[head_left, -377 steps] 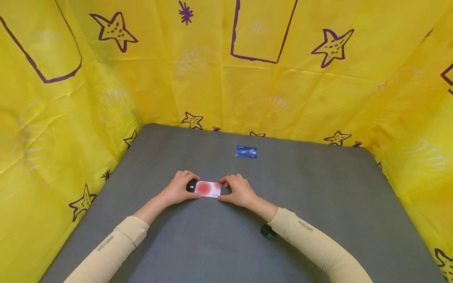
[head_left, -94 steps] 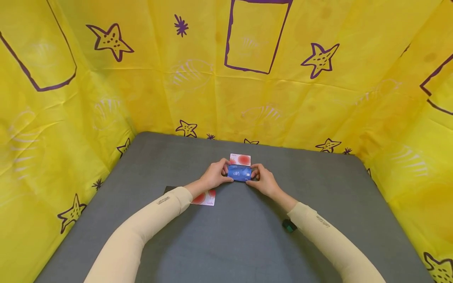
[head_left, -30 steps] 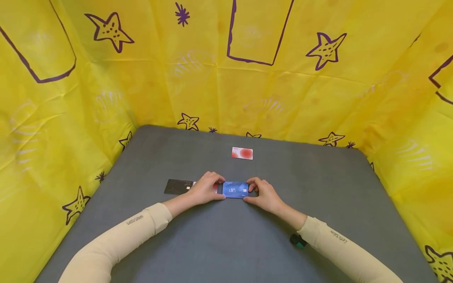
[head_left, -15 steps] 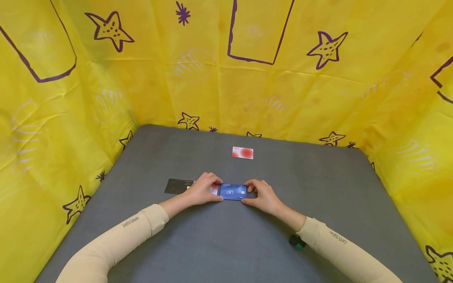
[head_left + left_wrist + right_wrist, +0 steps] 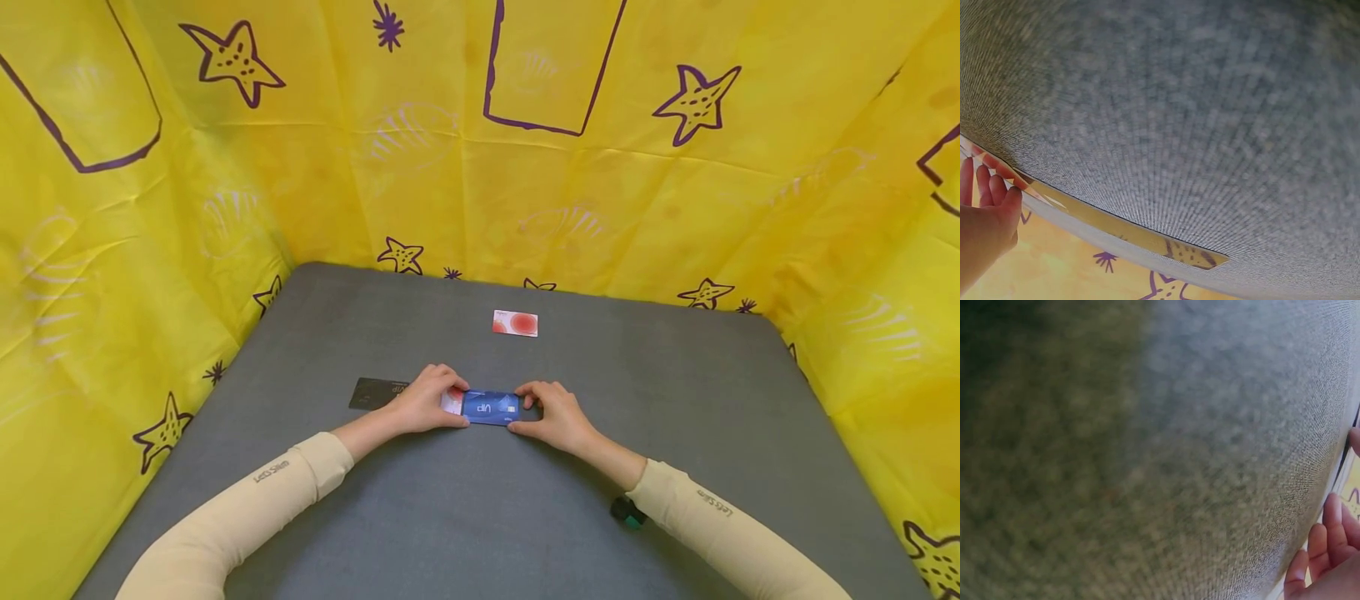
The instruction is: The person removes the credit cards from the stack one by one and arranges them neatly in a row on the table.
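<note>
A blue card marked VIP [image 5: 490, 407] lies flat on the grey table between my two hands. My left hand [image 5: 426, 402] pinches its left end between thumb and fingers, while my right hand [image 5: 557, 417] grips the right end the same way. Directly left of the blue card is a white card with red circles [image 5: 452, 400], mostly hidden under my left hand. Beyond it, a black VIP card [image 5: 375, 393] continues the row, partly covered by the hand. The left wrist view shows a glossy, reflecting card [image 5: 1135, 228] beside my left fingertips [image 5: 1013, 197].
A second white card with red circles [image 5: 515, 323] lies farther back on the grey table [image 5: 637, 358]. Near my right cuff sits a small black and green object [image 5: 628, 512]. Yellow cloth [image 5: 420, 183] with starfish drawings stands around the back and sides.
First the hands held a white-and-red card by the black card; later they took the blue card from the back, where another white-and-red card lies. Lately the blue card slid left against the row.
</note>
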Available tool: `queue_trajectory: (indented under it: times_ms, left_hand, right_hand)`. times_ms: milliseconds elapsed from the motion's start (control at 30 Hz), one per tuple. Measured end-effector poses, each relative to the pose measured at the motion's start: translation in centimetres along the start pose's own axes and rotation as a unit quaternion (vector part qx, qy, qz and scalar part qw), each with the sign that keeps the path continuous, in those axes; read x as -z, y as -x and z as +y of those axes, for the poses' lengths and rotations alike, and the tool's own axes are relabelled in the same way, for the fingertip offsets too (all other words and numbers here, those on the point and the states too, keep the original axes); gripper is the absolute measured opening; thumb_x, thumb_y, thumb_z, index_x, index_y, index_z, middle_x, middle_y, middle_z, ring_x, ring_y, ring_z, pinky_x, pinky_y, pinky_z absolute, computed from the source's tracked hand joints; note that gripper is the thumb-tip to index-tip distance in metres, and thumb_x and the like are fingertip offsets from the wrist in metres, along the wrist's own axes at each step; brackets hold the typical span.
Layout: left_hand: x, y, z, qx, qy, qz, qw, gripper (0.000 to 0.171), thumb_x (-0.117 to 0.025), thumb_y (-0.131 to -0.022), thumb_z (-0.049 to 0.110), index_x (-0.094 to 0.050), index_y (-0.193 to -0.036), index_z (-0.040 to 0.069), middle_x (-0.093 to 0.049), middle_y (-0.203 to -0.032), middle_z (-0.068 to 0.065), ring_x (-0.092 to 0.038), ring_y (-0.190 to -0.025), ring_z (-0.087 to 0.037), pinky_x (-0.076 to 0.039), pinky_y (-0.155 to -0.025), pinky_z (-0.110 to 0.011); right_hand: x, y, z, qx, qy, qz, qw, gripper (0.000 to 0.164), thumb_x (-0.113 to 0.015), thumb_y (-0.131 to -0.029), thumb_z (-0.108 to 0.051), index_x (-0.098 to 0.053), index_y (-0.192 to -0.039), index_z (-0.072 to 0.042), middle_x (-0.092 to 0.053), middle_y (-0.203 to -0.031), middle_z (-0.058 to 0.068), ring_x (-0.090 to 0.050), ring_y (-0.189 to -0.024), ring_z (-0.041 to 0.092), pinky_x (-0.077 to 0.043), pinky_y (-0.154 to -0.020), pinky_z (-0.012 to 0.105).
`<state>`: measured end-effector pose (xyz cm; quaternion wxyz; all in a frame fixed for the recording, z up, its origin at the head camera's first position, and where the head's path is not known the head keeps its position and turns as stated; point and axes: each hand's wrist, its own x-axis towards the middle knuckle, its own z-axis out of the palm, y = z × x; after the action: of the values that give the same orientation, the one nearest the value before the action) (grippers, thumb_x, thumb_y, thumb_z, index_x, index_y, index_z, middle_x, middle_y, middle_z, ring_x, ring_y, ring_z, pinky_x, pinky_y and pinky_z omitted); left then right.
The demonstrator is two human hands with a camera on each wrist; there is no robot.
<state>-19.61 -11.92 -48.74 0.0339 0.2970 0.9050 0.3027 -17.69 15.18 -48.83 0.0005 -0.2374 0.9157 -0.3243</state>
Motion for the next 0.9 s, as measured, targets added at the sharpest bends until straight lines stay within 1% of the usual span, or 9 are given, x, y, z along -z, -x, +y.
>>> queue_trajectory:
  times_ms: [467, 900]
  left_hand:
    - [0.07, 0.11, 0.05, 0.001, 0.009, 0.004, 0.9999, 0.05, -0.087, -0.071, 0.032, -0.068, -0.111, 0.007, -0.059, -0.108, -0.005, -0.047, -0.101, -0.022, -0.04, -0.084, -0.035]
    - [0.06, 0.14, 0.1, 0.005, 0.01, 0.002, 0.9999, 0.05, -0.087, -0.071, 0.032, -0.069, -0.111, 0.007, -0.059, -0.109, -0.005, -0.047, -0.101, -0.022, -0.04, -0.084, -0.035]
  right_hand:
    - [0.16, -0.02, -0.35, -0.007, -0.001, -0.002, 1.0, 0.047, -0.087, -0.071, -0.033, -0.067, -0.107, -0.01, -0.056, -0.083, -0.006, -0.045, -0.081, 0.015, -0.031, -0.07, 0.034]
    - [-0.05, -0.1, -0.11, -0.003, 0.003, -0.001, 1.0, 0.049, -0.087, -0.07, -0.035, -0.067, -0.107, -0.01, -0.055, -0.083, -0.005, -0.045, -0.08, 0.015, -0.031, -0.069, 0.033]
